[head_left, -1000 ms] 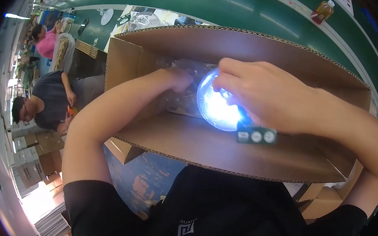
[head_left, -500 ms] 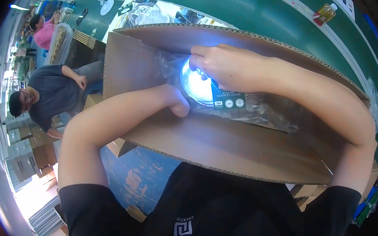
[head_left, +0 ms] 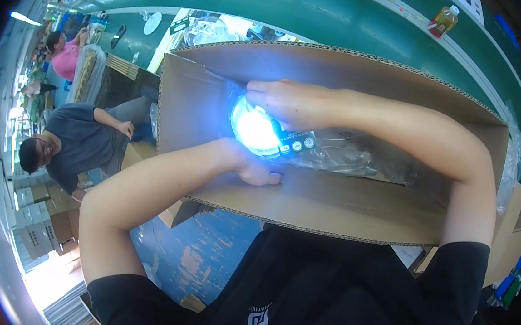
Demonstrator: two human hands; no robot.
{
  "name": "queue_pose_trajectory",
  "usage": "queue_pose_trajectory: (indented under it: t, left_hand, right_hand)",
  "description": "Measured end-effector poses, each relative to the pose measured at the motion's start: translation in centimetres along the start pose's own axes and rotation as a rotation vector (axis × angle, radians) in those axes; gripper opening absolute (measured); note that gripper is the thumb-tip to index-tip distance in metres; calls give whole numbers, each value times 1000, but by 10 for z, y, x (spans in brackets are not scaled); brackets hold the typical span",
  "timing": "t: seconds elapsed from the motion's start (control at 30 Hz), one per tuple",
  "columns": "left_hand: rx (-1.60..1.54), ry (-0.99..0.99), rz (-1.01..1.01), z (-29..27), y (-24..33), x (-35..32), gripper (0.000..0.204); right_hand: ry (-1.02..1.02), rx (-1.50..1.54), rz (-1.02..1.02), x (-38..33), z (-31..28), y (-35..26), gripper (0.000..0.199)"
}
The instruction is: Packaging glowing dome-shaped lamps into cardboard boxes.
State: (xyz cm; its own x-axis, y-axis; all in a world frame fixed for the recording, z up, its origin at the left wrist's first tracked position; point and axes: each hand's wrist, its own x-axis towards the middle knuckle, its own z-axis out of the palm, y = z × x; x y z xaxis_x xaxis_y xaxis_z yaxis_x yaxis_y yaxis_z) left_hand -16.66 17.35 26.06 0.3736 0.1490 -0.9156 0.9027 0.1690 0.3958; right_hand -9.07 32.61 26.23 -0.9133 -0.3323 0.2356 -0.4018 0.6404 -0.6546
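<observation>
A brightly lit round clear dome (head_left: 252,127) with a dark green label (head_left: 298,143) tilts inside a long open cardboard box (head_left: 355,218). My right hand (head_left: 291,103) is closed over the dome's upper side, fingers curled at its edge. My left hand (head_left: 255,167) is against the dome's lower edge, with one digit stretched out to the right. Its other fingers are hidden, and whether they grip the dome does not show. Clear plastic wrapping (head_left: 361,156) lies beside the dome on the box floor. Glare hides what is inside the dome.
Beyond the box runs a green workbench (head_left: 325,12), with a bottle (head_left: 443,21) at far right and clear plastic bags (head_left: 210,32) behind the box. A person in dark clothing (head_left: 84,136) is at the left, near stacked cartons (head_left: 41,226). Another cardboard box (head_left: 507,236) stands at right.
The view has shifted a little. The dome has tilted, and its glare looks stronger. My left hand has moved right along its lower edge. My right hand keeps its hold.
</observation>
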Motion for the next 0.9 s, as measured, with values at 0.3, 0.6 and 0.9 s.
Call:
queue_pose_trajectory:
  t: [0.3, 0.6, 0.9]
  left_hand:
    - [118, 727, 8, -43, -11, -120, 18]
    - [243, 988, -154, -17, -39, -83, 37]
    - [458, 829, -139, -38, -33, -51, 52]
  right_hand:
    - [11, -146, 70, -6, 14, 13, 31]
    - [-20, 25, 126, 8, 31, 14, 29]
    - [-597, -165, 506, -120, 25, 49, 48]
